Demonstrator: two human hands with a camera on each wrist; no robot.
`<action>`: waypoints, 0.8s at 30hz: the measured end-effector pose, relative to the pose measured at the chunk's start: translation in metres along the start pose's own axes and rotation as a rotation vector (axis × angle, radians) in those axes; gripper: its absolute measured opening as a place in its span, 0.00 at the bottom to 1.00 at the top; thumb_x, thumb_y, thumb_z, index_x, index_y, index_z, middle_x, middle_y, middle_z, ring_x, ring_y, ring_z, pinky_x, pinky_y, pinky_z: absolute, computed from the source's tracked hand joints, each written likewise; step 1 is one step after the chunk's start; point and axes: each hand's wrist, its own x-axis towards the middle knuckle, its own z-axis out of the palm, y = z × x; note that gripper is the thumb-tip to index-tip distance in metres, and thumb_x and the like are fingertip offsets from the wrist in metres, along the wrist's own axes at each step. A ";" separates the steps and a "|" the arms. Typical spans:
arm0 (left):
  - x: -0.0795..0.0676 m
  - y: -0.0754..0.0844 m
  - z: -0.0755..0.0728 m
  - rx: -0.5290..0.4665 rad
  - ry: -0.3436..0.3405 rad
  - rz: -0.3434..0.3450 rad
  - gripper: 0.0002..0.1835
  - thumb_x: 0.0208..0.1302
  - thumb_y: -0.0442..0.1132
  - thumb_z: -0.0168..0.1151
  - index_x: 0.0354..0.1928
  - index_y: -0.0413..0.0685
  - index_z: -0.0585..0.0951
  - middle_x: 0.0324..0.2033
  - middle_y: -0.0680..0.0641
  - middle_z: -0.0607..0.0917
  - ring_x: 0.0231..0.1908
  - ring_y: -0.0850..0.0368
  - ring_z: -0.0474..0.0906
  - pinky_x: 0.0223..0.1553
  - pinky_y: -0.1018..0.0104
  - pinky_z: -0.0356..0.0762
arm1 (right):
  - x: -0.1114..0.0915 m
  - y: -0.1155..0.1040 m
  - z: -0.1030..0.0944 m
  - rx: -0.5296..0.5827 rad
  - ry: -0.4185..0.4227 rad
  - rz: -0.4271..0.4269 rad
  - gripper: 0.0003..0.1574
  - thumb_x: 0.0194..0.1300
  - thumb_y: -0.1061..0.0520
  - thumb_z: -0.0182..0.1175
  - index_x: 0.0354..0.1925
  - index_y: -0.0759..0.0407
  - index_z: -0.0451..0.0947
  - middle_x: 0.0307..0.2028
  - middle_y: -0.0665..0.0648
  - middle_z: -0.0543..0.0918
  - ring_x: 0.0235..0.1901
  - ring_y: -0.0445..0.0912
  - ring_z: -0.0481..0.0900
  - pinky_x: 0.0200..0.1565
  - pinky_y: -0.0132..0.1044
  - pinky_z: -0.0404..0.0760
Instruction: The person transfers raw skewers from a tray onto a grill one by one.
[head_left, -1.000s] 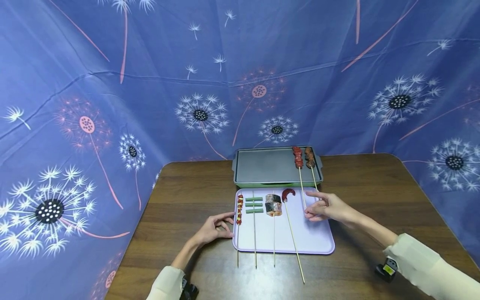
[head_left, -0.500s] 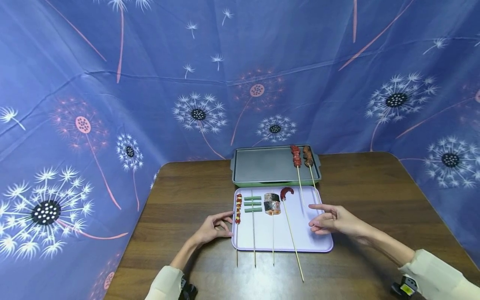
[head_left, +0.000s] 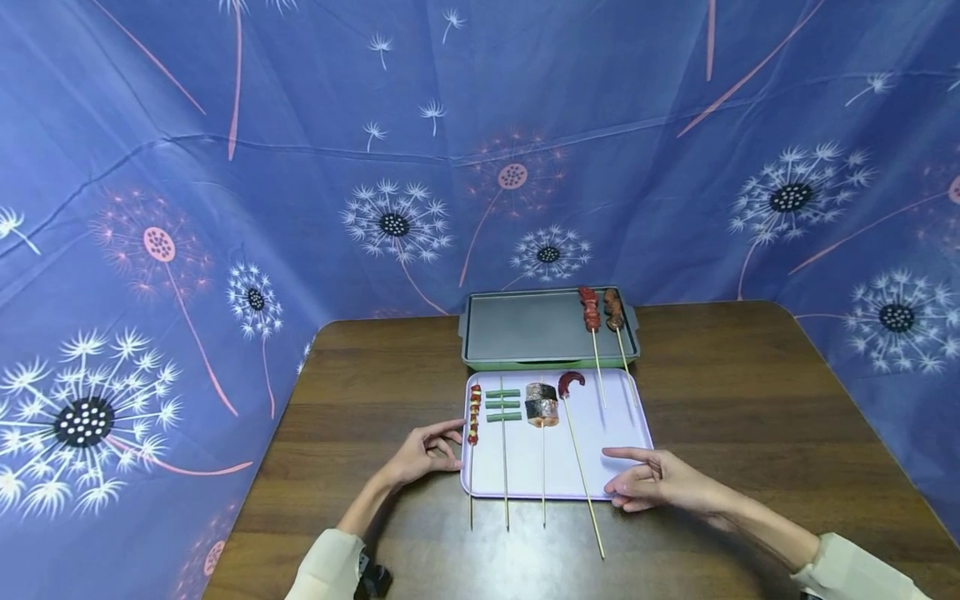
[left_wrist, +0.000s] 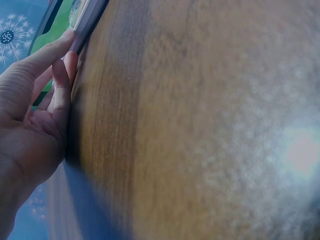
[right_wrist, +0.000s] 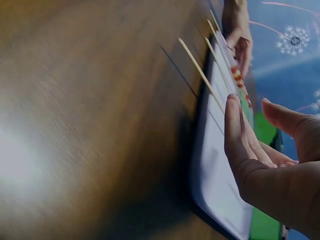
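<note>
Against the left rim of the lavender tray (head_left: 523, 468), my left hand (head_left: 423, 457) touches with index finger and thumb spread apart along the edge. Over the tray's front right corner hangs my right hand (head_left: 660, 479), its index finger extended and nothing between finger and thumb. On the tray, left to right, lie a thin red and yellow skewer (head_left: 474, 417), a skewer of green stalks (head_left: 502, 405), a skewer of silvery fish pieces (head_left: 542, 408) and one with a curved dark red piece (head_left: 570, 383). That last stick runs past my right fingertips.
Behind the tray stands a green-sided grill pan (head_left: 521, 325). At its right end lie a red meat skewer (head_left: 590, 308) and a brown meat skewer (head_left: 614, 308), sticks reaching over the tray. A blue dandelion-print cloth (head_left: 420, 83) hangs behind the wooden table (head_left: 750, 400).
My right hand has let go of the red meat skewer's stick and moved down toward the tray's front right corner. The left hand has stayed at the tray's left rim.
</note>
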 end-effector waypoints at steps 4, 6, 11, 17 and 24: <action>-0.001 0.000 0.000 -0.004 -0.002 0.006 0.40 0.56 0.25 0.73 0.71 0.31 0.69 0.53 0.24 0.79 0.35 0.68 0.83 0.36 0.76 0.84 | 0.001 0.015 0.009 0.070 -0.034 0.010 0.46 0.77 0.67 0.51 0.74 0.83 0.32 0.54 0.67 0.86 0.50 0.51 0.88 0.55 0.42 0.86; -0.001 0.000 0.000 -0.006 -0.002 0.009 0.40 0.56 0.25 0.73 0.71 0.31 0.69 0.53 0.23 0.79 0.35 0.68 0.82 0.36 0.76 0.84 | 0.001 0.021 0.012 0.097 -0.036 0.011 0.47 0.77 0.67 0.51 0.74 0.83 0.31 0.54 0.67 0.86 0.50 0.51 0.88 0.55 0.41 0.86; -0.001 0.001 0.000 -0.002 -0.004 0.008 0.40 0.56 0.24 0.73 0.71 0.31 0.69 0.54 0.24 0.79 0.35 0.69 0.82 0.36 0.76 0.84 | 0.002 0.037 0.017 0.140 -0.032 0.019 0.47 0.77 0.67 0.51 0.74 0.81 0.31 0.54 0.67 0.86 0.51 0.51 0.88 0.55 0.41 0.86; -0.001 0.001 -0.001 -0.019 -0.009 0.015 0.39 0.56 0.24 0.72 0.71 0.30 0.68 0.53 0.23 0.78 0.35 0.68 0.82 0.35 0.76 0.84 | 0.004 0.048 0.021 0.176 -0.042 0.036 0.48 0.77 0.66 0.51 0.76 0.78 0.30 0.55 0.65 0.86 0.55 0.49 0.86 0.58 0.43 0.84; 0.000 0.000 0.000 -0.032 -0.009 0.019 0.40 0.56 0.23 0.72 0.71 0.30 0.68 0.53 0.21 0.78 0.34 0.68 0.82 0.35 0.76 0.84 | 0.008 0.053 0.025 0.192 -0.032 0.047 0.48 0.77 0.66 0.51 0.77 0.76 0.30 0.58 0.69 0.83 0.58 0.50 0.84 0.59 0.42 0.83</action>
